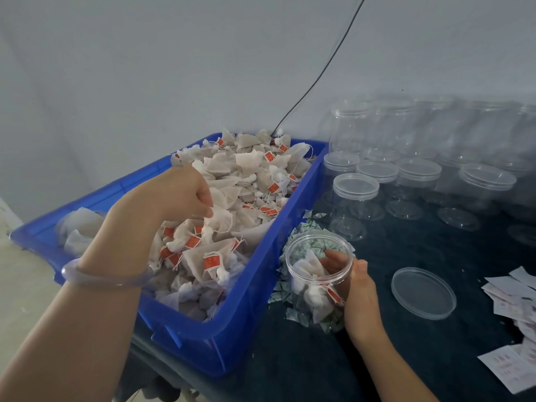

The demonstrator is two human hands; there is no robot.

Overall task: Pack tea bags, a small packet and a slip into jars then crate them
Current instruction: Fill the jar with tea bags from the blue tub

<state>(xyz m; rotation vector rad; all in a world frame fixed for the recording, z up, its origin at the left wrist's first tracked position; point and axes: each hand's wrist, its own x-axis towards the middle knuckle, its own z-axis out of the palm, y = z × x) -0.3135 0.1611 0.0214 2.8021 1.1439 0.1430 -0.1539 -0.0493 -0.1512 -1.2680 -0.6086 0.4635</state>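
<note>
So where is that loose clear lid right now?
In the head view the loose lid lies flat on the dark table, right of the open jar in the right hand and left of the paper slips.

Level: bright and even, with a cool blue-grey cast over the wall.
Source: soft and diffuse; direction cannot be told.
Shadows: faint and soft-edged, with a weak one below the near corner of the bin.
Dark area: the surface reads near black, with little detail.
Glare: thin highlights on the lid and on jar rims only.
Sharp: tea bags, near jar.
Blur: rear jars smeared; slips at the right edge soft, print unreadable.
Distortion: wide-angle; the bin's sides bow and splay toward the lower edge.
</note>
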